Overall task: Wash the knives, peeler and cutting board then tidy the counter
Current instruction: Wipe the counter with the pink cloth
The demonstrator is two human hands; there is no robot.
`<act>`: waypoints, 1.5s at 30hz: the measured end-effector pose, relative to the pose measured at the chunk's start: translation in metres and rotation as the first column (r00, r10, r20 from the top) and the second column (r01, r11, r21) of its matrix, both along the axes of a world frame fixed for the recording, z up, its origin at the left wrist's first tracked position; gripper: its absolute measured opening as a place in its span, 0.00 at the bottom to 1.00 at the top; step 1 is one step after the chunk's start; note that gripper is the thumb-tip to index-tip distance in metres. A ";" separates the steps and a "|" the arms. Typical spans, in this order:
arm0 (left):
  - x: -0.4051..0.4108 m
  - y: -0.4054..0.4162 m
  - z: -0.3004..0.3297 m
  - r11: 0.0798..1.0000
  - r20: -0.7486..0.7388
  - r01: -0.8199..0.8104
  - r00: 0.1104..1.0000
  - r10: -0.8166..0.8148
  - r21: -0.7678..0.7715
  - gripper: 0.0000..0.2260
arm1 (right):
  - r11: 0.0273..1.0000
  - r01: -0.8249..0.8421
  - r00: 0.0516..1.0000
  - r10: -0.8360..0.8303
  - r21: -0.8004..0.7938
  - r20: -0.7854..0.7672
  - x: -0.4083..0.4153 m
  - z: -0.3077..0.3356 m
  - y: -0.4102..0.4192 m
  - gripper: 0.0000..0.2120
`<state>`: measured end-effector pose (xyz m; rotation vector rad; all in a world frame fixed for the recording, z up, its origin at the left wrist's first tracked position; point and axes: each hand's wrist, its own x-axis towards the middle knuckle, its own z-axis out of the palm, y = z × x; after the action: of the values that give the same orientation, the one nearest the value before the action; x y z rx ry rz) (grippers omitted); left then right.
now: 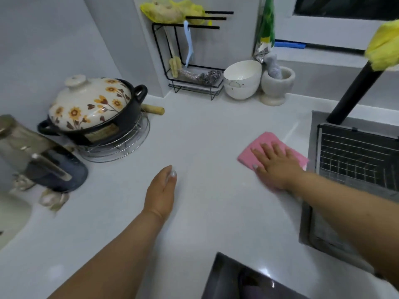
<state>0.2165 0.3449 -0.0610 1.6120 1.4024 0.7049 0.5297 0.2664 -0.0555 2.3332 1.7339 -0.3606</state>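
nearest, the left hand point(160, 192) hovers or rests on its edge on the white counter point(205, 117), fingers straight and together, grasping nothing. a little farther and to the right, the right hand point(275, 165) lies flat, fingers spread, pressing a folded pink cloth point(262, 140) onto the counter just beside the sink point(311, 134). a wire rack point(354, 152) sits in the sink, with the black faucet point(354, 93) rising behind it. no knives, peeler or cutting board can be seen on the counter, so the washing looks done and this seems to be the tidying step: wiping the counter.

to wipe well, keep the palm flat with even pressure, work in overlapping strokes, and draw crumbs and water toward the sink edge rather than spreading them leftward. the left hand could catch debris at the counter's edge.

at the left sit a blurred kettle point(41, 160) with garlic point(51, 198) beside it and a flowered clay pot point(92, 108) on a wire trivet point(121, 147); wipe around these or lift them. farthest back stand a black rack point(192, 61) with brushes and scourers, stacked white bowls point(243, 79) and a stone mortar point(277, 85).
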 end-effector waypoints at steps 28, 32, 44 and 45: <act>0.012 -0.049 0.026 0.971 -0.047 0.239 0.970 -0.238 0.020 0.08 | 0.922 -0.387 0.914 0.387 0.024 -0.125 -0.117 0.003 -0.115 0.37; 0.038 -0.054 0.029 0.945 -0.101 0.319 0.945 -0.311 0.073 0.14 | 0.988 -0.151 0.986 0.148 -0.031 -0.072 -0.082 0.009 -0.100 0.37; 0.170 -0.024 0.005 0.894 -0.258 0.444 0.872 -0.415 0.062 0.21 | 0.997 0.068 0.990 -0.072 -0.039 -0.123 -0.001 0.009 -0.007 0.33; 0.181 -0.021 0.004 0.892 -0.307 0.447 0.860 -0.408 0.067 0.21 | 0.996 0.077 0.988 -0.081 -0.042 -0.131 0.009 0.010 0.000 0.34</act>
<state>0.3971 0.3236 -0.0568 2.1131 1.1385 0.3134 0.5388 0.2661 -0.0454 2.4062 1.6788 -0.5688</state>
